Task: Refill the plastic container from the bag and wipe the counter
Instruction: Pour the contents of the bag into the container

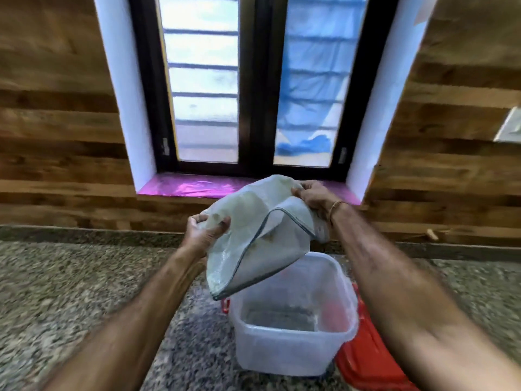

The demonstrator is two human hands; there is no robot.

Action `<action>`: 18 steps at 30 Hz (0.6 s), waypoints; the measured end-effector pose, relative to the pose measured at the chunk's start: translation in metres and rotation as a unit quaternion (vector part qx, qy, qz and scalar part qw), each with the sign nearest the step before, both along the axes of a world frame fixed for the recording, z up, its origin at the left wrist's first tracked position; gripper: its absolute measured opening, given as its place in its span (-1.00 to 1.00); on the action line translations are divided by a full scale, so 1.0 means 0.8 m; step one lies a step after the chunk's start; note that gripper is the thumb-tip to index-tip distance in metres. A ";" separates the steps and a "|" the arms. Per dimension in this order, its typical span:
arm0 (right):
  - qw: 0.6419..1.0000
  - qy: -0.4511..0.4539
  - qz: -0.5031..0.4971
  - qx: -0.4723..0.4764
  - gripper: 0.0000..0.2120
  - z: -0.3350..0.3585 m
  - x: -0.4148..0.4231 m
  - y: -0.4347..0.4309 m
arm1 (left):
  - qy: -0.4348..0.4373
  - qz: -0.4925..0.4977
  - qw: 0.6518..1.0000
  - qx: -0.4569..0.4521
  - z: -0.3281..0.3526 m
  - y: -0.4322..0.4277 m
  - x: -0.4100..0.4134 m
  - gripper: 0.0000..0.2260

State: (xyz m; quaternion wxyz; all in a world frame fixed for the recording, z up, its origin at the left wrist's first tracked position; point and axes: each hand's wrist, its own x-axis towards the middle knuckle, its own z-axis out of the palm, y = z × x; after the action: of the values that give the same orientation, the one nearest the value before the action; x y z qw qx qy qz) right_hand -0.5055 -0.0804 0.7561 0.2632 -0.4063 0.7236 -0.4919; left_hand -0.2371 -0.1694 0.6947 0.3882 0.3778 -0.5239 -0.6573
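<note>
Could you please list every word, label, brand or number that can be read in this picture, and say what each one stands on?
No text can be read anywhere in this picture.
The bag, gripped by the left hand and right hand: no legible print, and it is blurred.
The plastic container and red lid: no lettering visible.

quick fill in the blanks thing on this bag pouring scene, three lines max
1. The left hand and right hand grip the bag, tipped over the clear ____.
2. That box stands on the speckled ____.
3. The lid beside it is ____.

Missing words: container; counter; red.
</note>
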 end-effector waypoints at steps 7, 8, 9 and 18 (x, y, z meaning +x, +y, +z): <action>0.986 -0.103 -0.076 -0.102 -0.76 -0.094 -0.033 0.076 | -0.042 0.018 0.991 -0.124 -0.082 0.048 -0.078 -0.39; 0.984 -0.113 -0.076 -0.116 -0.73 -0.108 -0.031 0.085 | -0.063 0.024 0.987 -0.149 -0.094 0.053 -0.077 -0.40; 0.982 -0.117 -0.080 -0.128 -0.70 -0.120 -0.031 0.092 | -0.083 0.033 0.979 -0.181 -0.103 0.057 -0.077 -0.40; 0.980 -0.121 -0.041 -0.150 -0.47 -0.183 -0.042 0.131 | -0.154 0.065 0.946 -0.279 -0.130 0.078 -0.079 -0.53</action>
State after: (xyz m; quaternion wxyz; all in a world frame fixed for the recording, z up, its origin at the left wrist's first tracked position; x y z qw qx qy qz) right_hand -0.5394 0.0247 0.6094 0.2644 -0.3488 0.6205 -0.6507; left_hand -0.3001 -0.1073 0.5905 0.4348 0.3842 -0.7140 -0.3918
